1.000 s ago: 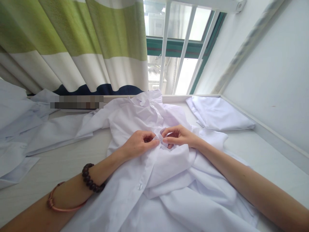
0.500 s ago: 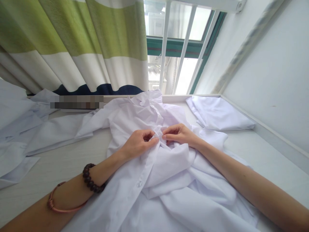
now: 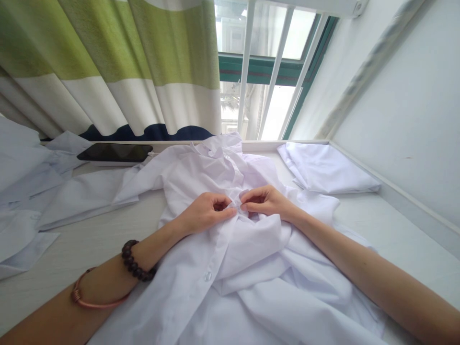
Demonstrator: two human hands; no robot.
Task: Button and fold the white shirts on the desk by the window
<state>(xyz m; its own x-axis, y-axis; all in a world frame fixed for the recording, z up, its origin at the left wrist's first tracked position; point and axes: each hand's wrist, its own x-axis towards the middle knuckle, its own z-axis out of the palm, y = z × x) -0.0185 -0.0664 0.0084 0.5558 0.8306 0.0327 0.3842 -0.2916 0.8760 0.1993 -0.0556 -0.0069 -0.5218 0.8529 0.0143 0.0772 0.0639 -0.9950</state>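
A white button-up shirt [image 3: 251, 244] lies rumpled across the middle of the surface, its collar at the far end. My left hand [image 3: 210, 211] pinches the front edge of the shirt between thumb and fingers. Close beside it, my right hand [image 3: 266, 201] pinches the cloth at the same spot, the fingertips of both hands almost touching. Whatever button is between the fingertips is hidden. Lower on the front strip a button [image 3: 207, 276] shows, and another [image 3: 227, 157] sits near the collar.
Further white garments [image 3: 21, 167] are heaped at the left. A black phone [image 3: 115, 152] with a cable lies at the far left edge. A folded white cloth [image 3: 327, 167] rests at the far right, by the wall. Behind are a green and cream curtain [image 3: 179, 57] and white bars [image 3: 275, 72].
Both hands keep their pinch on the shirt at nearly the same place, with only tiny shifts. The phone, blurred out earlier, now shows clearly.
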